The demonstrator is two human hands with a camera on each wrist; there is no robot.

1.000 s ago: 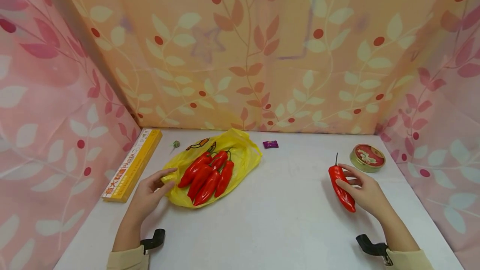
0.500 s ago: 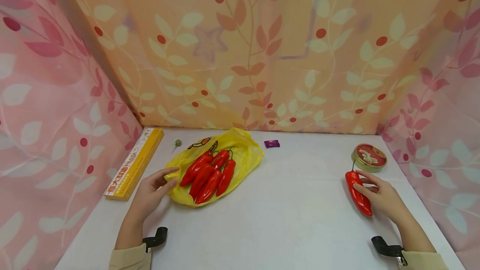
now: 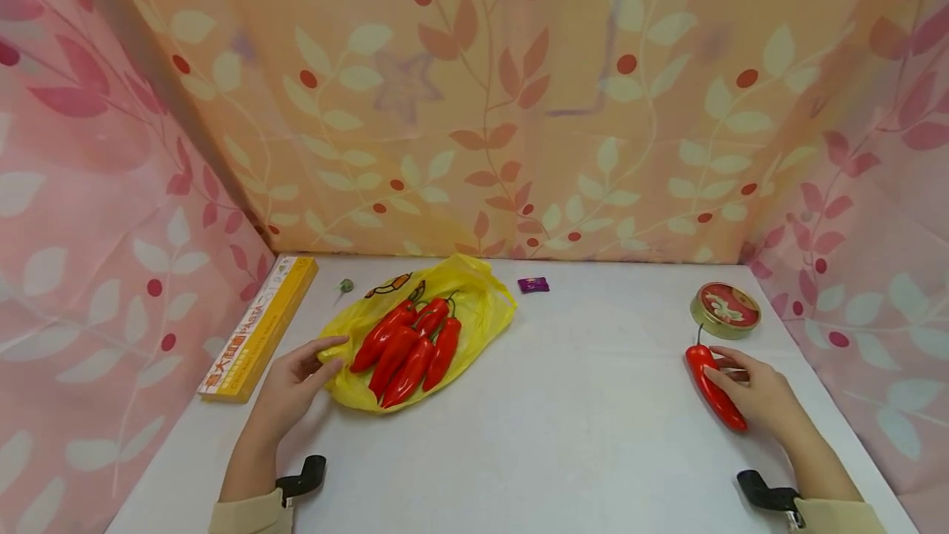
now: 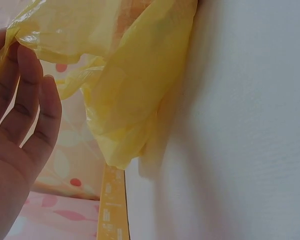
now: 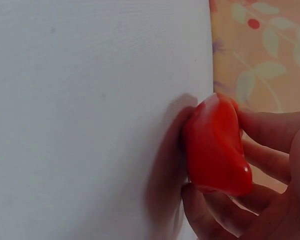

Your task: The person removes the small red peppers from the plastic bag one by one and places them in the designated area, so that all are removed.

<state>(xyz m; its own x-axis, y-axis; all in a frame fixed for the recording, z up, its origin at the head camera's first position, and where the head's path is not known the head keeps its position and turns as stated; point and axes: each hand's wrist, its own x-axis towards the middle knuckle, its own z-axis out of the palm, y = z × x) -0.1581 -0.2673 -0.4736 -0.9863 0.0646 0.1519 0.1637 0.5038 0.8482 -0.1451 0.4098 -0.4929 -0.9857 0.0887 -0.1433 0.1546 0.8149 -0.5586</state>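
My left hand [image 3: 291,386] pinches the near-left edge of a yellow plastic bag [image 3: 485,295], thumb and fingers at its rim. Several glossy red chili peppers [image 3: 404,353] lie together on the spread bag, stems pointing away. In the left wrist view the thin bag [image 4: 135,90] hangs from the fingertips, its lower folds close to the table. On the right side, my right hand [image 3: 759,390] grips a single red chili pepper [image 3: 715,390], stem up toward the back. The right wrist view shows that pepper [image 5: 215,145] low over the white surface, thumb and fingers around it.
A yellow pasta box [image 3: 259,328] lies along the left edge. Behind the bag are a small green lollipop [image 3: 345,285] and a purple wrapped candy [image 3: 534,284]. A round red-and-gold tin [image 3: 726,309] stands just behind the right hand. Patterned cloth walls [image 3: 474,105] enclose the white table [image 3: 563,435].
My right hand has moved the chili pepper to the right and slightly nearer, lower toward the table. My left hand stays at the bag's edge.
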